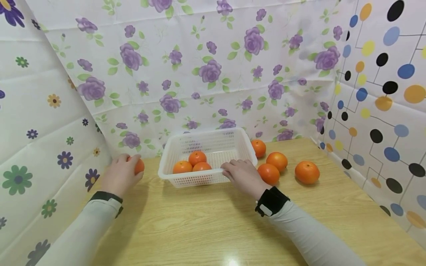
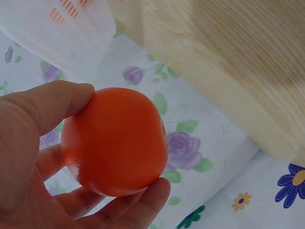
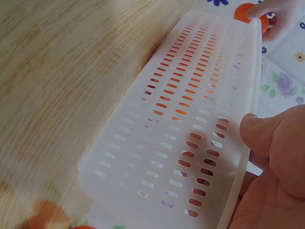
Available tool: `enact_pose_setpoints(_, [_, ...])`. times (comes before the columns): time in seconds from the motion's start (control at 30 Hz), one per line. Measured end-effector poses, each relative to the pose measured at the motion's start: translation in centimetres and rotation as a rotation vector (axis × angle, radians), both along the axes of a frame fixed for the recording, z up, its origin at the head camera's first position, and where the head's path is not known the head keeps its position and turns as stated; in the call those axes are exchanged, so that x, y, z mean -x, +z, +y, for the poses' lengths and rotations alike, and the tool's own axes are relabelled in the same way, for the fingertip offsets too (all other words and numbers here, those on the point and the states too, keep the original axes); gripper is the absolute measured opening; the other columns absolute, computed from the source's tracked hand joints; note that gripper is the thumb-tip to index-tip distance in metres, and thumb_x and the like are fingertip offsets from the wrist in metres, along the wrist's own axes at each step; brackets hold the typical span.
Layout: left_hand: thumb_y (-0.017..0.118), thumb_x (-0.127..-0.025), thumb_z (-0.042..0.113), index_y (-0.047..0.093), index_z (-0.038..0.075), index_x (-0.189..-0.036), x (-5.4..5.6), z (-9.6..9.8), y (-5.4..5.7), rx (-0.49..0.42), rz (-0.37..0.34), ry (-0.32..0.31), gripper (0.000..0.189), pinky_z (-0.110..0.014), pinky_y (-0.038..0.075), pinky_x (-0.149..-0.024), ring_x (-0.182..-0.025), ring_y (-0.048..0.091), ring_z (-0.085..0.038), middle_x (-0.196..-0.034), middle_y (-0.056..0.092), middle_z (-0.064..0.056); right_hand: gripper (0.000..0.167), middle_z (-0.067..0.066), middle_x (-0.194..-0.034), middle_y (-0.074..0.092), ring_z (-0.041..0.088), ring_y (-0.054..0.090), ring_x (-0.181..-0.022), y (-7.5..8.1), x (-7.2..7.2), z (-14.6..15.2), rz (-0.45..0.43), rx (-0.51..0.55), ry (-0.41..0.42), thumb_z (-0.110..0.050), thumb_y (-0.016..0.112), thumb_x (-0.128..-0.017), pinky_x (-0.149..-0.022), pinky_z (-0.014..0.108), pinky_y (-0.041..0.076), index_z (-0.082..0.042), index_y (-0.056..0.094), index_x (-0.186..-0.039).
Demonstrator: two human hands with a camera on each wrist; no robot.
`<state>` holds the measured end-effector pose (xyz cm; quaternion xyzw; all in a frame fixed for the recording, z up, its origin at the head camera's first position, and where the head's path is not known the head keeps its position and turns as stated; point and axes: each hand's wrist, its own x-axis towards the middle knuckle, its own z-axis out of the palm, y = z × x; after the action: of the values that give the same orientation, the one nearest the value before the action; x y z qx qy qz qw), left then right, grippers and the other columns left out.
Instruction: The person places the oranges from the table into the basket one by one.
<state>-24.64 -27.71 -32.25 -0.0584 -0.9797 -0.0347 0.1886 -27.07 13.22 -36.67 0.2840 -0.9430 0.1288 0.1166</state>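
Note:
On the left, my left hand (image 1: pixel 119 175) grips a smooth, glossy orange (image 2: pixel 116 143), thumb on one side and fingers curled round the other. In the head view the hand hides most of that fruit. My right hand (image 1: pixel 244 177) holds the near rim of a white plastic basket (image 1: pixel 193 180) toward its right end. The right wrist view shows the thumb on the outside of the slotted wall (image 3: pixel 157 143) and the fingers over the inner side. Three oranges (image 1: pixel 197 158) lie in the left part of the basket.
Several loose oranges (image 1: pixel 307 172) sit on the wooden table (image 1: pixel 199 221) to the right of the basket, some close by its right end. A flowered cloth (image 1: pixel 186 66) hangs behind, with patterned cloths along the left and right sides.

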Motion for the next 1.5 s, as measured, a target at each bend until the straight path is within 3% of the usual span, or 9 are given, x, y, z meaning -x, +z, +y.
enact_pose_setpoints(0.33, [0.083, -0.095, 0.017, 0.06, 0.0, -0.149, 0.0, 0.9, 0.6, 0.015, 0.018, -0.045, 0.061, -0.073, 0.057, -0.084, -0.108, 0.061, -0.059, -0.136, 0.056, -0.041, 0.029, 0.004, -0.122, 0.074, 0.028, 0.065, -0.108, 0.0, 0.0, 0.1, 0.003, 0.006, 0.003, -0.029, 0.064, -0.114, -0.1, 0.046, 0.048, -0.013, 0.073, -0.136])
enact_pose_setpoints(0.73, [0.081, -0.098, 0.019, 0.06, 0.003, -0.149, 0.3, 1.8, 1.2, -0.002, 0.017, -0.056, 0.057, -0.074, 0.058, -0.081, -0.106, 0.061, -0.06, -0.137, 0.055, -0.039, 0.028, 0.003, -0.125, 0.074, 0.028, 0.067, -0.115, -0.2, 0.0, 0.2, 0.02, -0.001, 0.003, -0.031, 0.061, -0.115, -0.098, 0.045, 0.048, -0.015, 0.072, -0.136])
enact_pose_setpoints(1.03, [0.078, -0.1, 0.02, 0.059, 0.001, -0.152, 0.8, 3.0, 2.7, -0.086, -0.021, -0.092, 0.058, -0.074, 0.055, -0.093, -0.116, 0.06, -0.06, -0.142, 0.055, -0.039, 0.031, 0.004, -0.129, 0.074, 0.028, 0.066, -0.116, -0.2, 0.1, 0.2, 0.005, -0.006, 0.001, -0.033, 0.059, -0.116, -0.1, 0.045, 0.047, -0.016, 0.072, -0.139])
enact_pose_setpoints(1.27, [0.079, -0.101, 0.024, 0.058, 0.002, -0.154, 1.2, 4.4, 3.5, -0.098, -0.042, -0.114, 0.061, -0.068, 0.057, -0.093, -0.113, 0.063, -0.055, -0.139, 0.056, -0.037, 0.031, 0.004, -0.128, 0.074, 0.028, 0.066, -0.115, 0.0, 0.0, 0.2, 0.001, -0.009, -0.002, -0.032, 0.06, -0.115, -0.099, 0.045, 0.047, -0.015, 0.072, -0.139])
enact_pose_setpoints(1.5, [0.077, -0.103, 0.027, 0.056, 0.005, -0.157, 2.4, 6.2, 4.5, -0.111, -0.105, -0.113, 0.062, -0.067, 0.056, -0.098, -0.118, 0.062, -0.055, -0.144, 0.055, -0.036, 0.031, 0.005, -0.128, 0.074, 0.028, 0.066, -0.114, 0.1, 0.0, 0.2, 0.011, -0.007, 0.007, -0.032, 0.06, -0.116, -0.098, 0.045, 0.048, -0.015, 0.073, -0.139])
